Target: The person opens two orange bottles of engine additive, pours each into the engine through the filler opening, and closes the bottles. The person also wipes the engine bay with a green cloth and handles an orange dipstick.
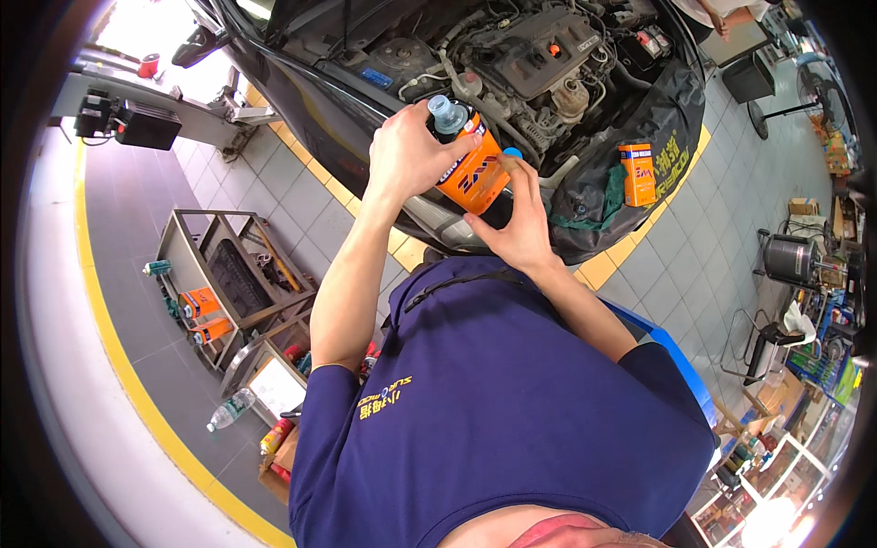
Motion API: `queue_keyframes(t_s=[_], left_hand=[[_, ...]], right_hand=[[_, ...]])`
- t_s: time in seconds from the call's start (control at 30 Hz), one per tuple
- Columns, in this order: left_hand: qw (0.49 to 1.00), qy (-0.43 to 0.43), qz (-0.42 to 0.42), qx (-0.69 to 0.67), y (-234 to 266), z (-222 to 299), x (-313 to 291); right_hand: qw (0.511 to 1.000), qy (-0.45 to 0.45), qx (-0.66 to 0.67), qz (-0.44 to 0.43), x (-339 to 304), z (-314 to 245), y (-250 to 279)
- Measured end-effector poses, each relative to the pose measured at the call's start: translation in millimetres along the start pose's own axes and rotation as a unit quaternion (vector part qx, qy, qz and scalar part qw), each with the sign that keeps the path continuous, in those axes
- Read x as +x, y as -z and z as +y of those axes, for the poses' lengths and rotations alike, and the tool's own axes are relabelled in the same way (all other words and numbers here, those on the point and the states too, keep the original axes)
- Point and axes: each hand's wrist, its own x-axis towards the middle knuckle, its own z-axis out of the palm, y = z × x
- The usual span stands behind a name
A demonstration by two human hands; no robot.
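Note:
An orange can (477, 178) with dark print is held in front of the open engine bay (512, 82). My left hand (411, 151) is wrapped round its upper part. A translucent bluish plastic piece (447, 113) sticks up at the can's top, beside my left fingers. My right hand (519, 215) grips the can's lower right side, thumb at the bottom and fingers curved along the edge. A round blue cap (512, 153) shows just beyond my right fingertips; I cannot tell whether they hold it.
An orange box (638, 175) stands on the dark fender cover (585, 196) over the car's front. At left, a metal cart (228, 274) carries orange containers (206, 315); a clear bottle (230, 410) is near it. A fan (813, 96) and another person's hand (722, 26) are at far right.

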Motion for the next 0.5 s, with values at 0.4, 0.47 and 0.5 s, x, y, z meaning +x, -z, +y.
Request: queue_keyframes(t_s=[0.4, 0.47, 0.5], left_hand=[[0.996, -0.020, 0.090, 0.011, 0, 51, -30], [0.996, -0.040, 0.076, 0.011, 5, 56, -34], [0.995, -0.051, 0.083, 0.009, 6, 57, -37]], right_hand=[[0.976, 0.054, -0.053, 0.206, 41, 2, -72], [0.974, 0.085, -0.042, 0.207, 40, 4, -66], [0.976, 0.045, 0.111, 0.180, 41, 5, -63]])
